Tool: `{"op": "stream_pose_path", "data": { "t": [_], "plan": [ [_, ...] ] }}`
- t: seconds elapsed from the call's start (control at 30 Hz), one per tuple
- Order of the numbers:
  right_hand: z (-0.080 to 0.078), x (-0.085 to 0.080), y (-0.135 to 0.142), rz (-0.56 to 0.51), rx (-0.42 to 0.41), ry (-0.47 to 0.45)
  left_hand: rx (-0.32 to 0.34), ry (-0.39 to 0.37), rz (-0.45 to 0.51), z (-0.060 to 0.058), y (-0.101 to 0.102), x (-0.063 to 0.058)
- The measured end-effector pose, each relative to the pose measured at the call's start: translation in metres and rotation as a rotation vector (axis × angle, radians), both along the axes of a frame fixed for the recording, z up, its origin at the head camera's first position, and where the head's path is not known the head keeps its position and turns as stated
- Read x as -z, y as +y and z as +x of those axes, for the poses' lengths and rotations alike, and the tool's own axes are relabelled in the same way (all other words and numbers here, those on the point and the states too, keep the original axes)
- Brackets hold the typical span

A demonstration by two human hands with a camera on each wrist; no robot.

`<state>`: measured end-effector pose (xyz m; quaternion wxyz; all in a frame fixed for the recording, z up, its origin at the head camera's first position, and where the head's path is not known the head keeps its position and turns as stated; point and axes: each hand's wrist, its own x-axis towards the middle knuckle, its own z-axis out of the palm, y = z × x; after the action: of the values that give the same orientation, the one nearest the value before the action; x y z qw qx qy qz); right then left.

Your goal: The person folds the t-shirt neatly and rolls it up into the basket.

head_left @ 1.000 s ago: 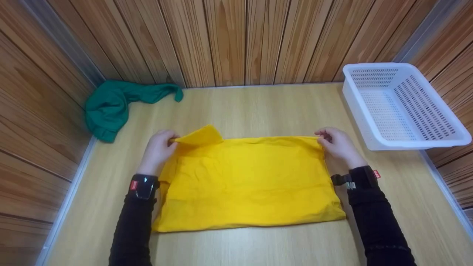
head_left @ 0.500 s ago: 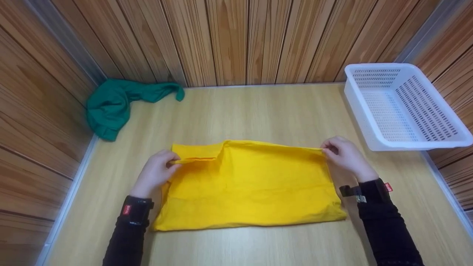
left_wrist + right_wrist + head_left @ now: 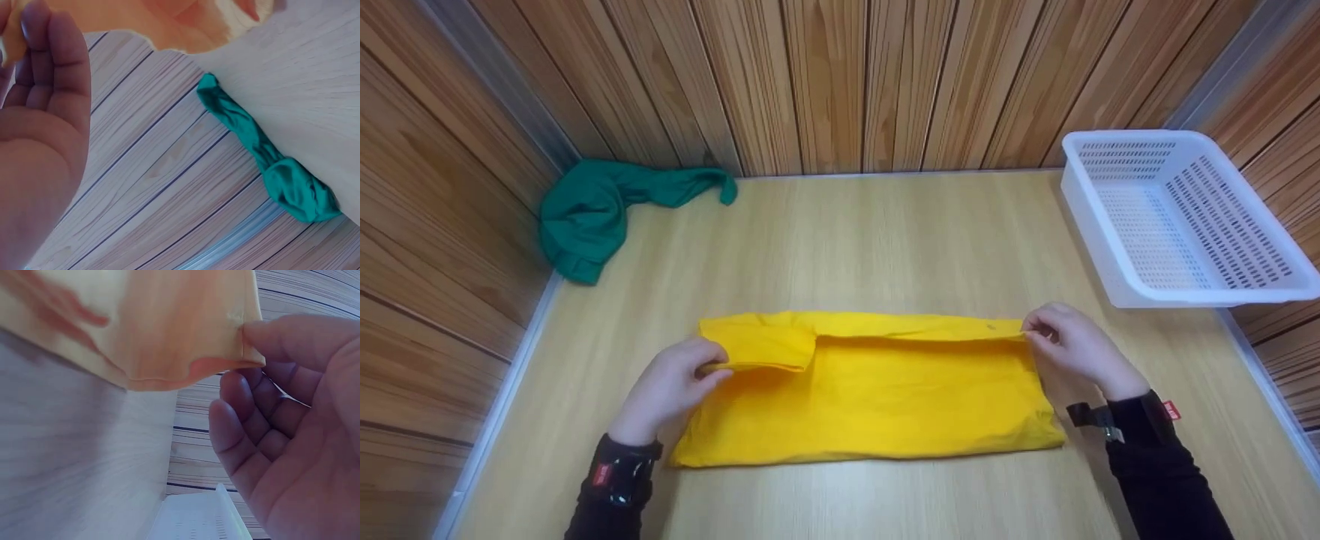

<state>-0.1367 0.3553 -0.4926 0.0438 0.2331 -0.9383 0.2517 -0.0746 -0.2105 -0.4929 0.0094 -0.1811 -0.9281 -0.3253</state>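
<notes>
Two hands hold one yellow cloth (image 3: 922,405) in the head view; it lies on the table (image 3: 885,247) between them, its far edge raised and turned towards the person. The left hand (image 3: 671,386) pinches the left end of this edge, the right hand (image 3: 1076,349) the right end. At left the flap reaches nearer to the person than at right, so the fold could become crooked if both hands go down unequally. A green cloth (image 3: 585,217) lies crumpled at the far left; a white basket (image 3: 1099,232) stands at the far right.

In the left wrist view, the fingertips have a bit of cloth between them; the thumb is mostly cut off, so I cannot tell how firm the grip is.

In the right wrist view, thumb and forefinger press together on the very corner, the other fingers loosely bent. Because so little material is held, it might slip out under a pull.
</notes>
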Motion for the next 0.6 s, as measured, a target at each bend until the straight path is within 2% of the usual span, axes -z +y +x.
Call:
{"op": "stream_pose_path", "data": {
  "t": [0.23, 0.43, 0.6],
  "plan": [
    [0.011, 0.002, 0.005, -0.026, 0.002, -0.016, 0.041, -0.087, 0.036, 0.021, -0.003, -0.005],
    [0.020, 0.010, 0.010, -0.014, -0.016, -0.011, 0.103, -0.165, -0.016, 0.038, -0.005, -0.004],
    [0.021, 0.017, 0.012, 0.016, -0.053, 0.022, 0.178, -0.194, -0.076, 0.044, -0.002, 0.004]
  ]
}}
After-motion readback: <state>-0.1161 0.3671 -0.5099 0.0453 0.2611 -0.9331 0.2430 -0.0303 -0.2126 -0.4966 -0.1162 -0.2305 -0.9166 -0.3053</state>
